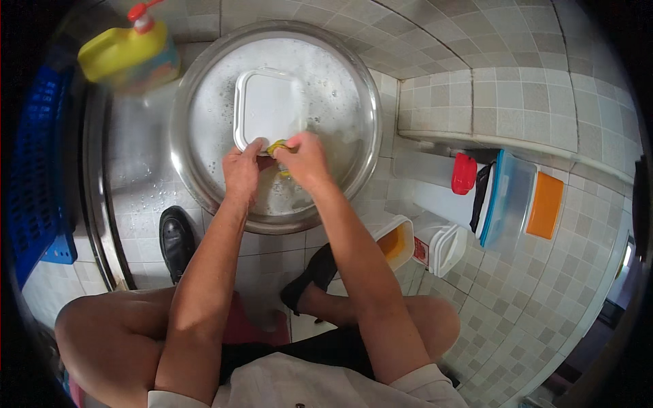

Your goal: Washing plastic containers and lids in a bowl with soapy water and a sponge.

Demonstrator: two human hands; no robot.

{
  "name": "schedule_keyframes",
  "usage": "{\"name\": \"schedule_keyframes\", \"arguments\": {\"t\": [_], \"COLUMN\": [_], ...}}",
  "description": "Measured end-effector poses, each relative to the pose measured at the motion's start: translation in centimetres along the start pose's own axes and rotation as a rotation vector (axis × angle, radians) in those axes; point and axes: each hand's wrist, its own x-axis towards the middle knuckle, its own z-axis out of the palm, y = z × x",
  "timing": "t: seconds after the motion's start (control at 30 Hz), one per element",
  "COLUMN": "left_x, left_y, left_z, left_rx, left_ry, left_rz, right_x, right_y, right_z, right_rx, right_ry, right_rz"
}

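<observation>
My left hand [242,171] grips the near left corner of a white plastic container lid [265,104], thumb on top. My right hand [304,158] pinches a yellow-green scrubbing sponge [278,147] against the lid's near edge. Lid and hands are over a wide round metal basin [376,137] holding sudsy water. Small bubbles and foam dot the water's surface. The fingers of my left hand are partly hidden beneath the lid.
A yellow pump bottle [127,53] stands beyond the basin's left side. Blue perforated plastic crates [33,168] line the left. On the right are a container with orange residue [395,242], white lids [446,250], a clear blue-rimmed box [505,199] and an orange container [545,205]. Tiled walls rise behind.
</observation>
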Motion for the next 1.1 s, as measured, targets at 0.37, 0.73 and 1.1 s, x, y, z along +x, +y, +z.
{"name": "schedule_keyframes", "arguments": {"t": [0.37,0.73,1.1], "left_x": [-0.1,-0.2,-0.4], "left_y": [0.1,0.1,1.6], "left_z": [-0.1,0.0,0.7], "left_rx": [-0.066,-0.123,-0.203], "left_ry": [0.075,0.072,-0.032], "left_rz": [0.02,0.038,0.024], "right_x": [-1.4,-1.4,0.2], "right_y": [-3.5,-4.4,3.4], "right_z": [0.3,0.4,0.9], "right_rx": [-0.156,-0.207,0.564], "right_ry": [-0.059,-0.058,0.333], "right_rz": [-0.492,-0.046,0.523]}}
